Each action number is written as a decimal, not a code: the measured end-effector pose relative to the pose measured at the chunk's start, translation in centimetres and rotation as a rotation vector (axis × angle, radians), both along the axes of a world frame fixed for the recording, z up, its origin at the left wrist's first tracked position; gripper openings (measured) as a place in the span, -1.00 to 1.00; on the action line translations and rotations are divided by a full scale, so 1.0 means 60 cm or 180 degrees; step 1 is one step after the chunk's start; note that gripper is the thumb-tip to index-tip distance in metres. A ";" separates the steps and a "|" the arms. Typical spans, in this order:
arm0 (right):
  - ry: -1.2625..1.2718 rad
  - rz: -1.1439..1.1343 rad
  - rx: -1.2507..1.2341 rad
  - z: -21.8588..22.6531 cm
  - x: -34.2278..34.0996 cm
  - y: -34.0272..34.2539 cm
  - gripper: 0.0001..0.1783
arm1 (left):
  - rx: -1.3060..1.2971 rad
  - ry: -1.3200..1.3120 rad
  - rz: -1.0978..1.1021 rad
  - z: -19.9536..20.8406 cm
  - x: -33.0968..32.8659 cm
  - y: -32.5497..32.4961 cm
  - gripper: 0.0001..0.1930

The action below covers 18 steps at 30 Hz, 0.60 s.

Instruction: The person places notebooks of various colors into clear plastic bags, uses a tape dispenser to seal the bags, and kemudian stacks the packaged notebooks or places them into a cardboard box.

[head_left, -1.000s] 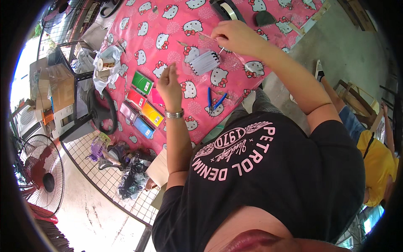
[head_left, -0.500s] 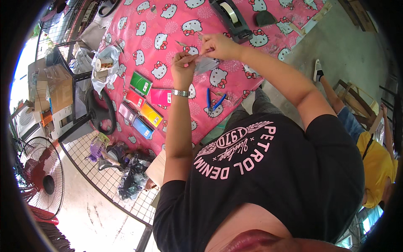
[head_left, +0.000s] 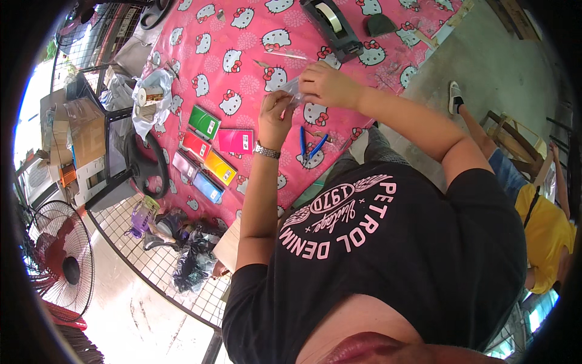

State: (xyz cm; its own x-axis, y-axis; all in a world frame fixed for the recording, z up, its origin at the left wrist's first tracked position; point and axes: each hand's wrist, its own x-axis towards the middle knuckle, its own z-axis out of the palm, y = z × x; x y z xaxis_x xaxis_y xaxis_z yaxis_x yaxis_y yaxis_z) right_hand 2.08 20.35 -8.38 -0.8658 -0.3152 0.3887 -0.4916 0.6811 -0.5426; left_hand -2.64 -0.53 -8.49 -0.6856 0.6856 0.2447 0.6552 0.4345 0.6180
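Note:
Over the pink table cover, both hands are closed on a small clear plastic bag (head_left: 291, 87). My left hand (head_left: 277, 115) pinches its near left side, with a metal-banded watch (head_left: 267, 151) on the wrist. My right hand (head_left: 326, 86) grips the bag's right side, its fingertips curled and partly hidden. Whether anything lies inside the bag I cannot tell. Blue-handled pliers (head_left: 312, 144) rest just below the hands. To the left lie small spiral notebooks: green (head_left: 204, 122), red (head_left: 196, 145), pink (head_left: 236, 141), yellow (head_left: 220, 167), blue (head_left: 207, 186) and pale purple (head_left: 185, 164).
A black tape dispenser (head_left: 339, 39) stands beyond my right hand, beside a dark rounded object (head_left: 380, 25). A thin white strip (head_left: 285, 54) lies ahead. At left are a white plastic bag (head_left: 151, 100), a black steering wheel (head_left: 148, 162) and a fan (head_left: 60, 264). A person in yellow (head_left: 545, 239) is at right.
Both hands have come nearer to me and slightly right with the plastic bag. My right hand has shifted to the bag's side, and the thin white strip now shows on the table.

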 end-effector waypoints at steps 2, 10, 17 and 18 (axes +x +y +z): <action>-0.0085 -0.0379 -0.0174 -0.007 0.003 -0.011 -0.79 | 0.0196 -0.0340 0.0484 -0.016 0.004 0.001 -0.77; -0.0611 -0.1538 -0.0028 -0.009 -0.009 -0.046 -0.80 | -0.0518 -0.0415 0.1530 0.006 -0.004 0.036 -0.77; -0.0765 -0.2569 -0.1100 -0.029 -0.032 0.118 -0.74 | -0.1348 -0.0743 0.1176 0.036 -0.040 0.046 -0.73; -0.1147 -0.2798 -0.0979 -0.072 -0.017 0.162 -0.73 | -0.1431 -0.0774 0.1101 0.040 -0.047 0.060 -0.71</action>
State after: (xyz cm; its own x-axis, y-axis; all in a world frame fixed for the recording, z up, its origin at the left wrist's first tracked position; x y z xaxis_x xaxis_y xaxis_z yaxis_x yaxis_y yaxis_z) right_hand 1.07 30.09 -12.69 -0.8255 0.5643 0.0139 0.3484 0.5286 -0.7741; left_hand -5.43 3.05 -6.10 -0.8865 0.4134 -0.2078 0.2932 0.8494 0.4389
